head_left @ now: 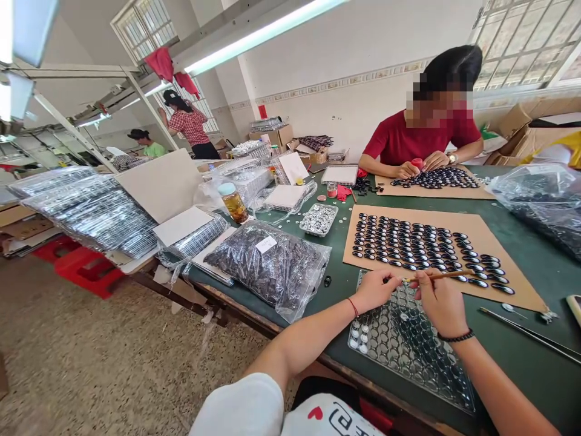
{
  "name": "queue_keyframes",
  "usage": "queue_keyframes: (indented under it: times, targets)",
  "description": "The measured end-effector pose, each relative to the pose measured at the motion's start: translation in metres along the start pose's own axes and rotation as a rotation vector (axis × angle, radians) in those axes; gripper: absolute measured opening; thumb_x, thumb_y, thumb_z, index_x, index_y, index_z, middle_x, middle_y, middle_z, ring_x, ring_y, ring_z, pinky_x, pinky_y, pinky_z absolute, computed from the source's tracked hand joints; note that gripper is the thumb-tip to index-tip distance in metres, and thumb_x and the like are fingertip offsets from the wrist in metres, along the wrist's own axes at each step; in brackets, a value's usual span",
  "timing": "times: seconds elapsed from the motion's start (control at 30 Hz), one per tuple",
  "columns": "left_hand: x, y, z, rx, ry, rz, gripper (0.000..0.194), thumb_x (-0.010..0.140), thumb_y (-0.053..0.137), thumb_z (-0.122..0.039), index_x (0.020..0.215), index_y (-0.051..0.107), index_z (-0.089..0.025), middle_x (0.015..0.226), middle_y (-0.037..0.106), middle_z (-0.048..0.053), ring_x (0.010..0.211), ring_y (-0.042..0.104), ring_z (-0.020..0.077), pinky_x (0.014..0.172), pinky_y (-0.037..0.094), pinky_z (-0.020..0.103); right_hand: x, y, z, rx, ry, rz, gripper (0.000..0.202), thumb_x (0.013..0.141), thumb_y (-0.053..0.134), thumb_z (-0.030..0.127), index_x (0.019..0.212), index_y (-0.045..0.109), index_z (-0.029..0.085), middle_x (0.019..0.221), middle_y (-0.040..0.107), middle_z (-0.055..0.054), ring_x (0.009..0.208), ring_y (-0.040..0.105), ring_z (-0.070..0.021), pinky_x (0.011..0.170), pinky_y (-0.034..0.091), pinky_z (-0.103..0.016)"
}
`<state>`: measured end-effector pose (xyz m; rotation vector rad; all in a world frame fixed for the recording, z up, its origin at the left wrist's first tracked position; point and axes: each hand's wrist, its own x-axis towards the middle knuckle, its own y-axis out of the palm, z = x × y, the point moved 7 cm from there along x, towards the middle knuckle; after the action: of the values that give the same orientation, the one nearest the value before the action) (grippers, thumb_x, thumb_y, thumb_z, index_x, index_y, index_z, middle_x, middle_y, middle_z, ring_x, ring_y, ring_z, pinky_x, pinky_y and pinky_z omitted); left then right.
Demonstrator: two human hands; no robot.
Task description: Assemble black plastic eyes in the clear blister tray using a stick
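Observation:
Over the far edge of a clear plastic tray [385, 339] with round pockets, my left hand [376, 289] is closed in a pinch on a small dark piece. Beside it my right hand [440, 303] grips a thin brown stick [449, 275], whose left tip meets the pinched piece. A few white round pieces [359, 336] sit in pockets at the tray's left side. Just beyond both hands lies a brown cardboard sheet [490, 242] with rows of shiny black oval pieces [408, 239].
Left of the tray lies a bag of dark pieces [267, 263]. Beyond it are a dish of white pieces [319, 219] and a jar [233, 203]. Metal tweezers [526, 330] lie at right. A person in red [422, 133] works across the table.

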<state>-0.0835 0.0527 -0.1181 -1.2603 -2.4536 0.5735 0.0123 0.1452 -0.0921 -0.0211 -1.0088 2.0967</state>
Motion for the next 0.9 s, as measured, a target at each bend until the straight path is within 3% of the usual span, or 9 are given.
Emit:
queue_keyframes:
  times: [0.2,0.33,0.43,0.57,0.77,0.9]
  targets:
    - [0.011,0.001,0.014,-0.214,-0.093,0.126,0.029,0.077,0.047,-0.035,0.073,0.065,-0.013,0.058,0.053,0.000,0.051,0.040,0.0084,0.049,0.030,0.021,0.002,0.005,-0.004,-0.028,-0.035,0.087,0.036,0.085,0.029,0.050,0.071,0.045,0.022,0.056,0.058,-0.003,0.047,0.054,-0.0191,0.047,0.037,-0.031]
    - [0.016,-0.013,0.020,-0.399,-0.214,0.067,0.033,0.075,0.050,-0.039,0.085,0.066,-0.011,0.059,0.050,0.000,0.046,0.033,0.0059,0.045,0.027,0.020,0.005,-0.002,-0.006,0.012,0.009,0.044,0.036,0.085,0.031,0.051,0.074,0.047,0.021,0.058,0.060,-0.003,0.049,0.055,-0.0184,0.048,0.039,-0.030]
    - [0.012,-0.013,0.009,-0.447,-0.175,0.110,0.042,0.073,0.054,-0.046,0.099,0.064,-0.014,0.067,0.055,0.002,0.048,0.033,0.0055,0.046,0.028,0.019,0.006,-0.008,-0.006,0.142,0.071,-0.014,0.037,0.084,0.033,0.054,0.076,0.047,0.020,0.060,0.060,-0.003,0.046,0.055,-0.0173,0.048,0.041,-0.030]
    - [0.001,0.002,-0.007,-0.459,-0.101,0.219,0.044,0.072,0.055,-0.049,0.101,0.064,-0.018,0.082,0.060,0.005,0.055,0.039,0.0069,0.047,0.032,0.018,0.003,-0.003,-0.006,0.329,0.114,0.005,0.037,0.081,0.037,0.056,0.075,0.048,0.020,0.062,0.061,-0.003,0.043,0.053,-0.0167,0.045,0.043,-0.031]
    - [0.001,0.004,0.000,-0.459,-0.116,0.125,0.047,0.068,0.058,-0.051,0.101,0.063,-0.018,0.085,0.060,0.005,0.057,0.042,0.0077,0.045,0.033,0.018,0.000,0.003,-0.011,0.406,0.139,-0.005,0.038,0.081,0.037,0.057,0.077,0.049,0.021,0.064,0.062,-0.005,0.043,0.053,-0.0177,0.047,0.044,-0.033]
    - [0.002,0.009,0.007,-0.467,-0.130,0.112,0.046,0.069,0.057,-0.050,0.102,0.063,-0.017,0.085,0.060,0.005,0.054,0.040,0.0063,0.046,0.033,0.018,0.000,-0.004,-0.013,0.402,0.168,-0.071,0.039,0.080,0.037,0.058,0.076,0.049,0.022,0.063,0.062,-0.006,0.043,0.053,-0.0195,0.047,0.043,-0.035]
